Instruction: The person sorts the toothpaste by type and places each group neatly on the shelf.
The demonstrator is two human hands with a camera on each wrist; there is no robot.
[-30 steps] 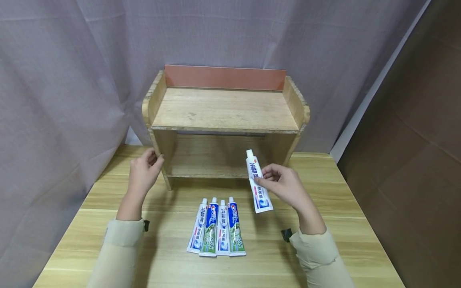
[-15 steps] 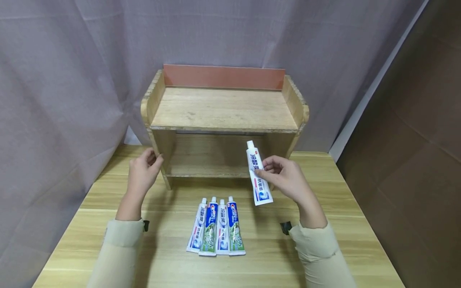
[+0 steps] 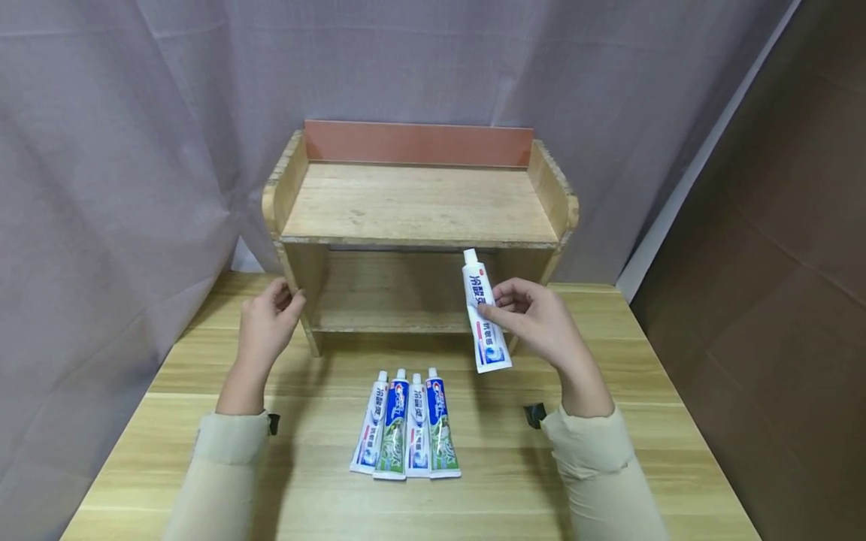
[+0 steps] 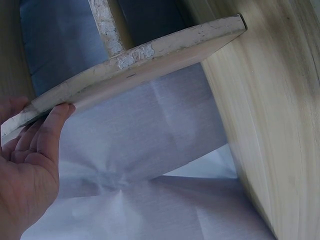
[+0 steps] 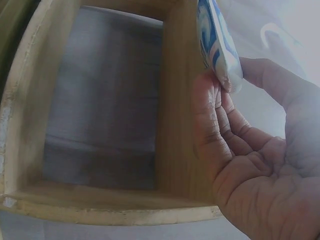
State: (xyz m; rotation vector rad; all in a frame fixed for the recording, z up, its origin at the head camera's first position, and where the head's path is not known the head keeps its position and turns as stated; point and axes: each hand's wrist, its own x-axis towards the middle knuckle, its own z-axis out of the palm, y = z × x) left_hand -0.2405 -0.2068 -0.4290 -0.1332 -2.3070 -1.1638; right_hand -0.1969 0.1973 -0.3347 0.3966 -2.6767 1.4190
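Observation:
My right hand (image 3: 531,319) pinches a white and blue toothpaste tube (image 3: 482,315) upright, cap up, in front of the right side of a two-level wooden shelf (image 3: 419,214). In the right wrist view the tube (image 5: 217,37) sits between my thumb and fingers (image 5: 212,107), close to the shelf's side board (image 5: 177,100). My left hand (image 3: 267,319) holds the shelf's left side panel (image 4: 125,62), with fingers curled on its edge. Several more toothpaste tubes (image 3: 406,428) lie side by side on the table (image 3: 649,421) between my arms.
The shelf stands at the back of the light wooden table against a grey curtain (image 3: 135,113). A brown wall (image 3: 798,225) rises on the right. Both levels of the shelf hold nothing.
My right hand has lifted the toothpaste tube up and slightly away, toward the shelf's top level. The left hand has stayed on the shelf's side.

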